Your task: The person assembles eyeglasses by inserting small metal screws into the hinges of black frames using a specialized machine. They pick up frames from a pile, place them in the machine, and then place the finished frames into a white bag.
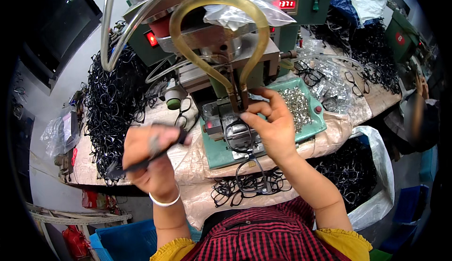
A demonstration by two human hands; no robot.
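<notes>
My right hand (274, 122) is closed, thumb and fingers pinching the upper end of a black eyeglass frame (250, 157) just below the two copper-coloured tips (243, 100) of a bench machine. The frame hangs toward me over the machine's metal fixture, one rim below the other. To the left, my left hand (153, 160), smeared by motion, grips a black glasses temple (141, 163) slanting across the palm; its fine detail is blurred. Several more black eyeglass frames (249, 185) lie on the bench edge in front of my lap.
A green tray (321, 123) of small metal parts sits right of the fixture. Black frames form a heap (110, 105) at the left; a white sack (383, 176) holds more at lower right. A yellowish hose (176, 25) loops overhead. A co-worker's hand (420, 88) shows far right.
</notes>
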